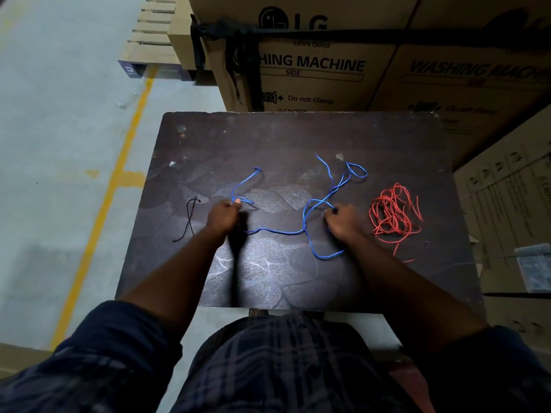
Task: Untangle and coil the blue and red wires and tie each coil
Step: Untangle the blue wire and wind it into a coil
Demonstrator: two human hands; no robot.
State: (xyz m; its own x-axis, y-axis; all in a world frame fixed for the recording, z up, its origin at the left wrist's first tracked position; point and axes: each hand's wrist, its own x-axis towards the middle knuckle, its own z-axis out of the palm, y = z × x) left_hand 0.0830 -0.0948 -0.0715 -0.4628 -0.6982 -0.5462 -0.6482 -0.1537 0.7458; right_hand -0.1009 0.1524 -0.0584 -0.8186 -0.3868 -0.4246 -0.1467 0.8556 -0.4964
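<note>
1. Hands, as I watch from my remote station: the left hand (223, 216) pinches the blue wire (277, 231) between thumb and curled fingers, and a short loop of wire pokes out just past the fingertips.
2. The right hand (343, 222) is curled round another stretch of the same blue wire, knuckles up, with the strand passing under its fingers.
3. Between the two hands I see the blue wire lying slack on the dark counter (298, 135), sagging toward me. It forms one large open loop just beside the right wrist.
4. Beyond the left hand a length of blue wire runs away from me and ends in a small hook. Beyond the right hand more of it trails toward the far right, where it closes into a small loop, and one free end sticks out beside that.
5. The red wire (393, 216) sits in a loose tangled heap on the counter to the right of the right hand, near it but not touching. No hand is on it.
6. A thin black tie (190, 219) lies on the counter to the left of the left hand, apart from it.
7. Cardboard boxes (313, 70) printed "WASHING MACHINE" stand behind the counter.
</note>
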